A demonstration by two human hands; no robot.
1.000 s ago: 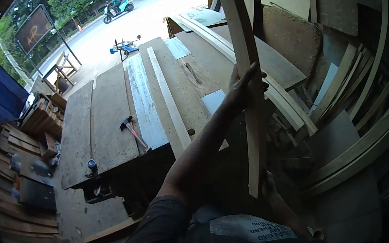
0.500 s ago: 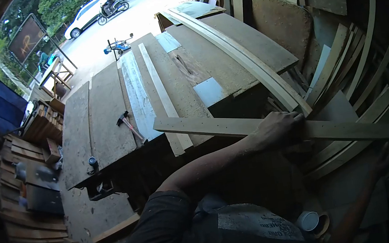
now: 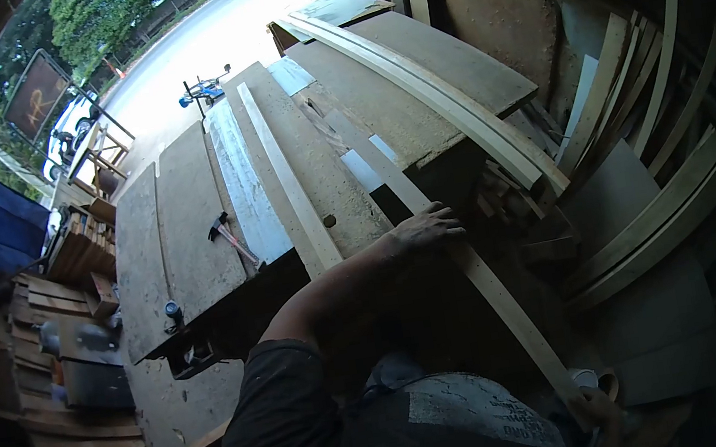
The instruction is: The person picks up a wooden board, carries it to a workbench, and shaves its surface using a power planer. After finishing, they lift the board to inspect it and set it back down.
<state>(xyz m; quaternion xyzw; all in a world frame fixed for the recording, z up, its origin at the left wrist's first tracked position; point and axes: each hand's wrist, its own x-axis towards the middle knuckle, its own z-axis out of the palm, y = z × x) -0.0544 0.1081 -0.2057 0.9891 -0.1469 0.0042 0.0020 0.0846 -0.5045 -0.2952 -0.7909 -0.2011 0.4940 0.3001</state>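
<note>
A long wooden strip (image 3: 506, 299), dotted with small holes or nail marks, runs from the workbench (image 3: 188, 183) down toward my body. My left hand (image 3: 426, 229) grips it from above near the bench's front edge, fingers bent over its side. Down at the lower right, my right hand (image 3: 599, 409) holds the strip's near end; its fingers are partly lost in shadow. The far end lies over the bench top, across a pale blue-white patch (image 3: 362, 171). Left of my left hand, another narrow strip (image 3: 287, 174) lies lengthwise on the bench.
A claw hammer (image 3: 232, 239) and a small dark round object (image 3: 172, 311) lie on the bench's left part. Long pale strips (image 3: 442, 102) rest along its right side. Boards and strips (image 3: 658, 209) lean at right. Stacked wood (image 3: 87, 444) stands at left.
The held strip has swung from lying crosswise to pointing away over the bench. My left hand moved left; my right hand came down and inward onto the near end. The motorcycle left the road.
</note>
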